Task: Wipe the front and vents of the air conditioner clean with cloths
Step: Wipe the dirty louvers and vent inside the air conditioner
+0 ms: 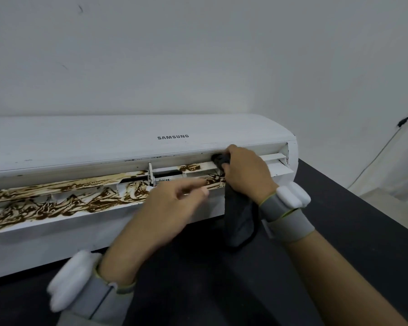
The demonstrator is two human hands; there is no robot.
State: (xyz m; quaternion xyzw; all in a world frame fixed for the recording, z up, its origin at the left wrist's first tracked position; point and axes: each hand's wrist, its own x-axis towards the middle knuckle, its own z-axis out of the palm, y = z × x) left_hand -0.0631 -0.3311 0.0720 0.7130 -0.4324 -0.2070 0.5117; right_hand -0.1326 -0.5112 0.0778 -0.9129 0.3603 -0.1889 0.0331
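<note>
A cloth (238, 217) is gripped by the right hand (245, 177) and pressed into the vent (276, 162) of the air conditioner (104, 142), while the empty, loosely open left hand (174, 203) is held at the stained louvre (68, 196), presumably for steadying.

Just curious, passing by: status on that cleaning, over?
Right hand grips dark cloth at the vent. Left hand open beside it. Brown grime streaks leftward.

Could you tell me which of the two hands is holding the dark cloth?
The right hand grips the dark cloth at the vent; the left hand, its fingers loosely extended, holds nothing.
</note>
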